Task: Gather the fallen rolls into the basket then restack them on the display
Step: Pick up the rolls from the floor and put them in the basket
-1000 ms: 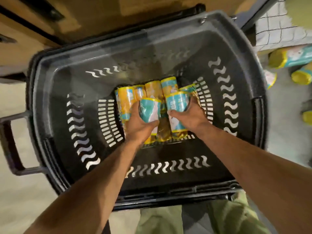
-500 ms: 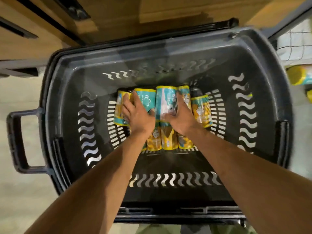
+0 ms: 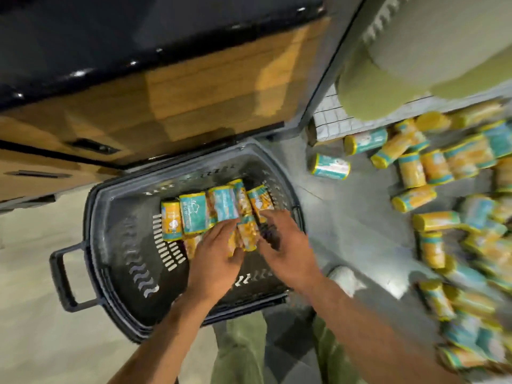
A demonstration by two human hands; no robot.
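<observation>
Both hands are low inside the basket (image 3: 95, 246) at centre left of the frame. The left hand (image 3: 219, 256) lies with straight fingers on the packed rolls (image 3: 194, 213), and the right hand (image 3: 288, 245) has its fingers spread loosely beside them. Neither grips anything I can make out, though blur softens the fingertips. Five rolls show in the top row, side by side with their long axes running up the frame, and at least two more lie beneath the hands. The next reach probably goes rightward, where the fallen rolls (image 3: 414, 198) are strewn over the floor (image 3: 360, 239) along the right edge. There are well over a dozen, too blurred to count exactly. The nearest is a lone teal roll (image 3: 329, 166) up and right of the basket, its long axis almost across the frame. The right hand is nearer to it.
</observation>
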